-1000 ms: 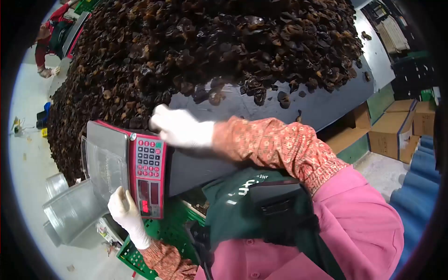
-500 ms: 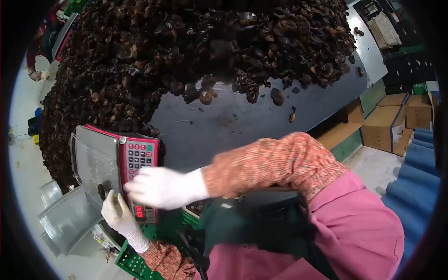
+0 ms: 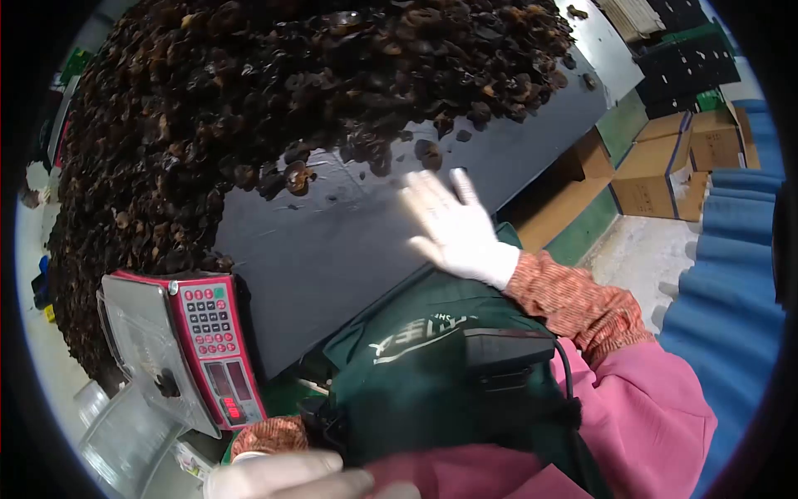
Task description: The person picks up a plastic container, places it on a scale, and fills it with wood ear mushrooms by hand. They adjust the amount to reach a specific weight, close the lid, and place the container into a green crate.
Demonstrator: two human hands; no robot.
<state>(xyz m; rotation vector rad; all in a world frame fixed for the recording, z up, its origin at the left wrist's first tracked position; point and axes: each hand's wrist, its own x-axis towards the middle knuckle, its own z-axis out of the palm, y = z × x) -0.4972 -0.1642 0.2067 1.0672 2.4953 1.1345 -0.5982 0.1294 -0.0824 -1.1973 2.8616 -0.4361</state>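
Note:
My right hand [image 3: 453, 229], in a white glove, is over the dark tabletop [image 3: 291, 258] with its fingers spread and nothing in them. A large heap of dark, wet wood ear mushrooms [image 3: 274, 91] covers the far part of the table; a few loose pieces lie near my right fingertips. At the bottom edge, my left hand [image 3: 278, 476], also gloved, is blurred and partly cut off, its visible fingers stretched out. To its upper left sits a red digital scale [image 3: 218, 333] with lit red digits. One small dark piece [image 3: 167, 383] rests on its metal pan.
Clear plastic containers [image 3: 133, 441] stand at the lower left, below the scale. Cardboard boxes [image 3: 652, 179] and a blue corrugated sheet [image 3: 723, 274] are at the right. Black crates [image 3: 686, 66] are stacked at the upper right. Part of another person's gloved hand [image 3: 37, 176] shows at the far left.
My right hand has moved right, from the scale to over the tabletop, and its fingers have spread. My left hand has left the pan's edge and dropped to the bottom edge. The view has shifted.

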